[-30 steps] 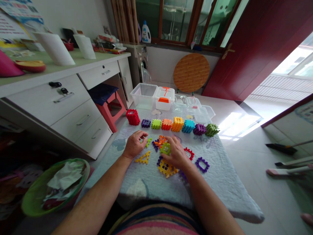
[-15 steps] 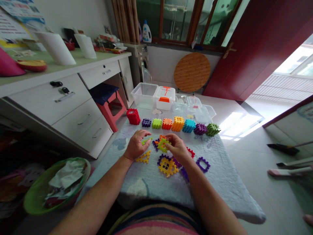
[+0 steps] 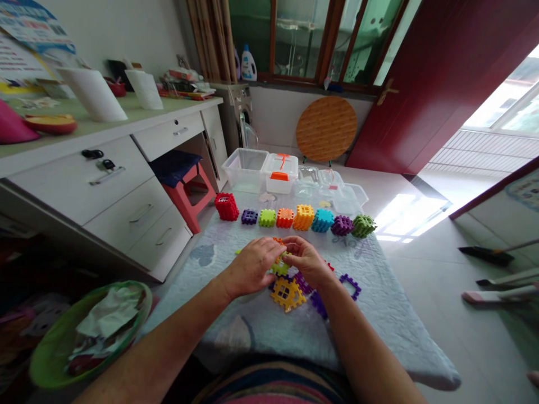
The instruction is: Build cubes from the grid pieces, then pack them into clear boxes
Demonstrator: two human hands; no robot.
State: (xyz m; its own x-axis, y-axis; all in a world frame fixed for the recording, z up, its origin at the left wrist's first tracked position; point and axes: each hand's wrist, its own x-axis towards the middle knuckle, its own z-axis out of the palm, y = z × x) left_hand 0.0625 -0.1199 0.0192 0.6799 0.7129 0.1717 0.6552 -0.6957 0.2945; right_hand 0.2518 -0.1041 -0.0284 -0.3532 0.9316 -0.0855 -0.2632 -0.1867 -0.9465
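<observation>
My right hand (image 3: 306,262) pinches a lime-green interlocking plastic tile (image 3: 281,268) between thumb and fingers. Against its left side my left hand (image 3: 256,264) closes, fingertips meeting the same tile and covering much of it. An orange tile (image 3: 278,241) shows just beyond the fingertips. Below the hands lie a yellow tile with window-like holes (image 3: 287,294) and purple tiles (image 3: 302,282). A purple frame-shaped tile (image 3: 350,287) rests right of my right hand, and a bit of a red tile (image 3: 330,266) peeks out beside it. Left of my left hand, a green scrap (image 3: 238,252) is visible.
Behind the hands runs a row of colour-sorted tile stacks, from red (image 3: 227,206) to olive green (image 3: 364,225). Farther back stand a clear bin (image 3: 245,168), a lidded box with orange clips (image 3: 281,173) and clear lids (image 3: 349,197). A green basket (image 3: 145,303) is lower left.
My left hand has moved right, from beside a yellow triangle tile to the green tile in my right hand. The triangle is now hidden behind my left hand and arm. The view has shifted slightly.
</observation>
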